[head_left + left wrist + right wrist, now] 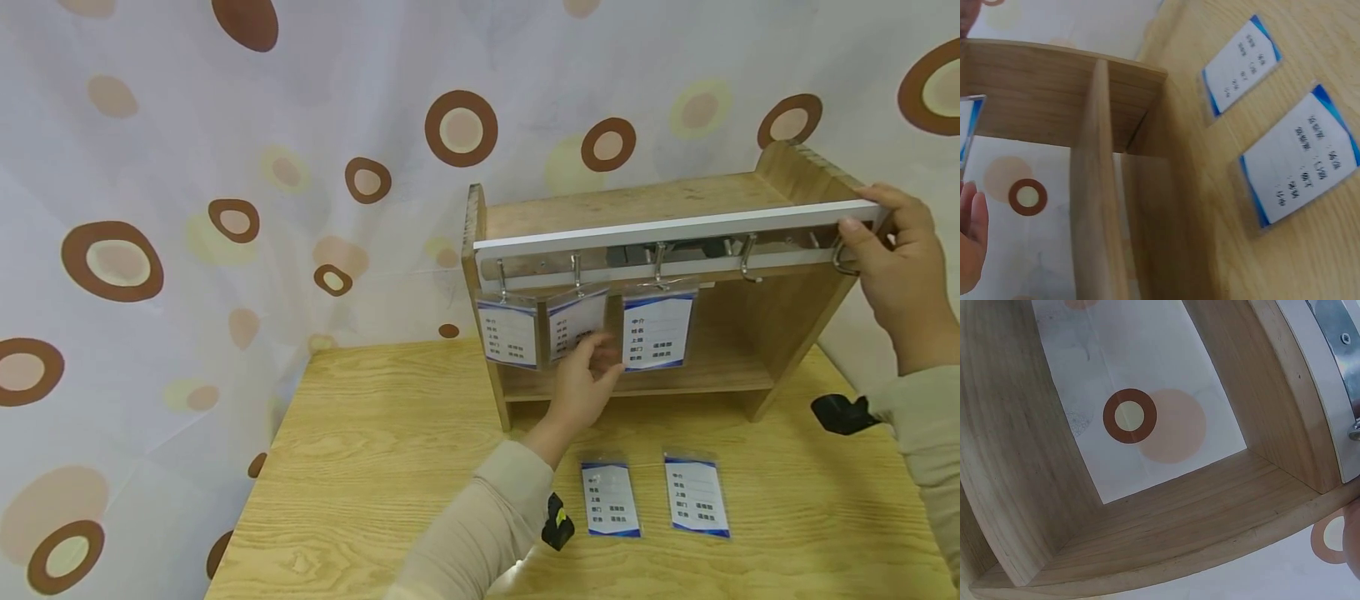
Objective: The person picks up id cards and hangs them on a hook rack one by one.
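Observation:
A wooden shelf (pixel 813 333) carries a white rail (pixel 675 227) with a row of metal hooks. From the three left hooks hang clear badge holders with blue-edged cards: a left badge (pixel 510 335), a middle badge (pixel 573 321) turned at an angle, and a right badge (pixel 657 332). My left hand (pixel 585 383) is at the lower edge of the middle badge, fingers loosely bent and slightly blurred; no clear pinch shows. My right hand (pixel 903 258) grips the rail's right end, its thumb in front by the last hook and its fingers over the shelf's side.
Two more badges, one on the left (pixel 611 498) and one on the right (pixel 696 495), lie flat on the wood-grain table (pixel 360 467) before the shelf. Behind stands a wall covering (pixel 300 100) with brown circles. The two rightmost hooks bear no badge.

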Demonstrator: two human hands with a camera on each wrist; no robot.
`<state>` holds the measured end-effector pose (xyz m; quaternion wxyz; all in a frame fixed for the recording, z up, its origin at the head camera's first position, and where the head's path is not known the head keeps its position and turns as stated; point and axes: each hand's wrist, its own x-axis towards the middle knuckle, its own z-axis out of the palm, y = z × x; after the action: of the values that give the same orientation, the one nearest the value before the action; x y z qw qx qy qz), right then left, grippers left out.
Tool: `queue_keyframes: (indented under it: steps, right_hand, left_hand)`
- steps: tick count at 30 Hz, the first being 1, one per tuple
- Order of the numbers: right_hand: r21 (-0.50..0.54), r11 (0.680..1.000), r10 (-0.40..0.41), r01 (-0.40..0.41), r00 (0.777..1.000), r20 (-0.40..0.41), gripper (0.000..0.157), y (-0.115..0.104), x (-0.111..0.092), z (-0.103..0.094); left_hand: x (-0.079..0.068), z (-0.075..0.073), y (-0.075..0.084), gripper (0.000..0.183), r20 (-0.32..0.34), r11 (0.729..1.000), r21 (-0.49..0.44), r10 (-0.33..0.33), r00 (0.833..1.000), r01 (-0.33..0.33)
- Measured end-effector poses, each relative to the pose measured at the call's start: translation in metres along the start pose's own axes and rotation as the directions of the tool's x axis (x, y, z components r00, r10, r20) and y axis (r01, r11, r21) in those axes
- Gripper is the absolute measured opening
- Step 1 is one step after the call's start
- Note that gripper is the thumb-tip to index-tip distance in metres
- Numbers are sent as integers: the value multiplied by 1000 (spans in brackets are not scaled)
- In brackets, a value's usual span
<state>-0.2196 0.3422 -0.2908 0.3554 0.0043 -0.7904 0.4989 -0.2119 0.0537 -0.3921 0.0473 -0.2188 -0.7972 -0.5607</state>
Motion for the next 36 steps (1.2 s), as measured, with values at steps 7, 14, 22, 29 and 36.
queue_keyframes:
  steps: [7, 14, 22, 29, 36]
  right_hand:
    - [-16, 1000, 15, -15, 1000, 7, 36, 0, 0, -1]
    - [-7, 1000, 25, -25, 1000, -10, 36, 1, 0, -2]
    - [-20, 1000, 22, -22, 1000, -2, 36, -1, -1, -1]
    - [-28, 1000, 13, -13, 1000, -7, 36, -2, -1, -2]
    - [25, 1000, 5, -5, 1000, -20, 35, -1, 0, 0]
  left_hand:
    - [-13, 5, -20, 34, 35, 995, 37, -96, 995, 95]
    - [-23, 14, -41, 34, 46, 982, 106, -162, 986, 156]
    - [-35, 19, -66, 27, 85, 970, 142, -212, 973, 199]
    - [-45, 22, -86, 26, 133, 941, 301, -200, 971, 153]
    - [-54, 28, -96, 38, 157, 886, 372, -355, 922, 277]
